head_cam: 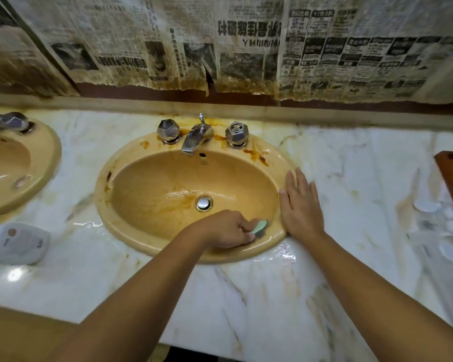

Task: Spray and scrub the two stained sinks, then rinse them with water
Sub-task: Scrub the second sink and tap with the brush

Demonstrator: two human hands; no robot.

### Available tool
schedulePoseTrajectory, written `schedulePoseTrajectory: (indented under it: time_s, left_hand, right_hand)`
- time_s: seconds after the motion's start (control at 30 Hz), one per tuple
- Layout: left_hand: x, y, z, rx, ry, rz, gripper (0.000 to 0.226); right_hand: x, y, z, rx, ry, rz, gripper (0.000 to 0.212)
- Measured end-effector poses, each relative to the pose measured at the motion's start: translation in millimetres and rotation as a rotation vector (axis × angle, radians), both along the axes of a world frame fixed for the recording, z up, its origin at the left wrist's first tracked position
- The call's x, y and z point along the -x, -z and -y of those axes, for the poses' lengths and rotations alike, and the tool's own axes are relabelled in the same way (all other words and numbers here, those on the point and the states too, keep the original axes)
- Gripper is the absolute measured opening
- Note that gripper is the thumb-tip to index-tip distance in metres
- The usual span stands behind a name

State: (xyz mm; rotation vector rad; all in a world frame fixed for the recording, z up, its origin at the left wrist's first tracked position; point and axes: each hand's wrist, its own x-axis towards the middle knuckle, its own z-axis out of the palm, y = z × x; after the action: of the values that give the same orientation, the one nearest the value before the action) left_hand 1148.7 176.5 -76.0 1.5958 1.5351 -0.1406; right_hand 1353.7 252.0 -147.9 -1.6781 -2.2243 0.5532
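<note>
Left grip (225, 228) curled round sponge (260, 227) in sink (131, 159), right grip (300, 205) flat on rim

Single wide-angle camera, worn on the head, looks forward and down from close above the desk (246, 296). It centres on the yellow sink (131, 158), with a second sink (47, 158) cropped at left and the newspapered wall (141, 35) across the top.

Marble countertop (246, 296), yellow sink (103, 199) inset, second sink (47, 163) left, white bottle (16, 242) lying
</note>
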Motion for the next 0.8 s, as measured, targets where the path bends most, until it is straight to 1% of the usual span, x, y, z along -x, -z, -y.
schedulePoseTrajectory:
  time_s: [0.1,0.2,0.3,0.37,0.47,0.6,0.67,0.8]
  left_hand:
    - [8.8,-5.9,24.8,-0.076,0.020,-0.075,0.046]
    - [-7.8,4.2,33.1,-0.226,0.123,-0.207,0.054]
    - [-1.7,11.7,42.2,-0.321,0.135,-0.244,0.056]
    - [11.3,14.7,51.1,-0.350,0.106,-0.235,0.057]
    - [22.1,15.8,60.4,-0.419,0.031,-0.156,0.058]
    - [35.6,14.8,59.0,-0.447,-0.023,-0.083,0.057]
    - [42.3,11.7,56.9,-0.444,-0.053,-0.053,0.056]
    - [44.1,0.3,47.6,-0.488,-0.044,-0.036,0.056]
  right_hand:
    - [8.3,3.3,12.6,-0.004,0.061,0.011,0.068]
    - [17.2,5.8,34.1,0.005,0.134,-0.007,0.071]
    - [19.8,5.0,57.9,-0.002,0.141,0.030,0.073]
    - [19.8,5.3,70.8,-0.012,0.145,0.061,0.074]
    - [22.5,2.1,83.3,0.019,0.146,0.077,0.074]
    - [29.1,-4.7,96.5,0.087,0.150,0.131,0.063]
    - [32.4,-8.5,103.0,0.110,0.144,0.164,0.063]
    - [37.0,-16.0,106.8,0.134,0.122,0.184,0.064]
